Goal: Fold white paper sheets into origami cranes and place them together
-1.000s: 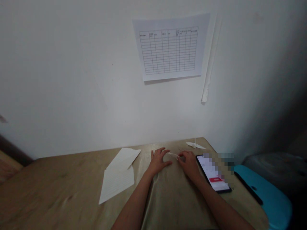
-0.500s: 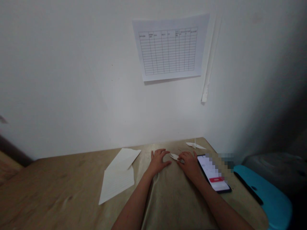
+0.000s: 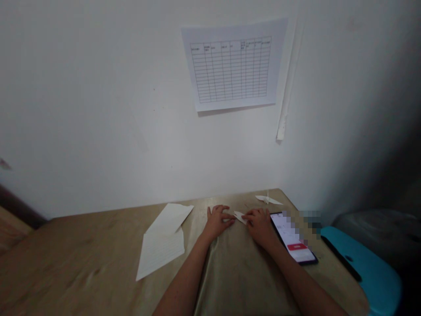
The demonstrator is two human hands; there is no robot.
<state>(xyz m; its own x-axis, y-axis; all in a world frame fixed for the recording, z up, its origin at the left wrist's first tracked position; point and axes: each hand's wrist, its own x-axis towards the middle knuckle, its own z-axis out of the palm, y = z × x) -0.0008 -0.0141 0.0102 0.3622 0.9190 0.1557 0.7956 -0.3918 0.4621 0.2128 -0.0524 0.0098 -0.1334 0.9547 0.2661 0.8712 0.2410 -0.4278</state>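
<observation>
A small folded piece of white paper (image 3: 240,216) is between my two hands, just above the brown tabletop. My right hand (image 3: 259,223) pinches its right end, with the fingers curled over it and covering part of it. At the paper's left tip, the thumb and index finger of my left hand (image 3: 217,220) come together, while its other fingers stay spread. Beyond my right hand lies a folded white paper crane (image 3: 267,200) with a long pointed wing on either side.
Torn sheets of white paper (image 3: 162,250) lie left of my hands. A phone (image 3: 289,237) with a lit screen is by my right forearm. Past the right table edge is a blue object (image 3: 365,267). A printed table (image 3: 233,70) hangs on the wall behind.
My left thumb and index finger have closed towards each other at the paper's tip. The folded paper has turned slightly in my right fingers.
</observation>
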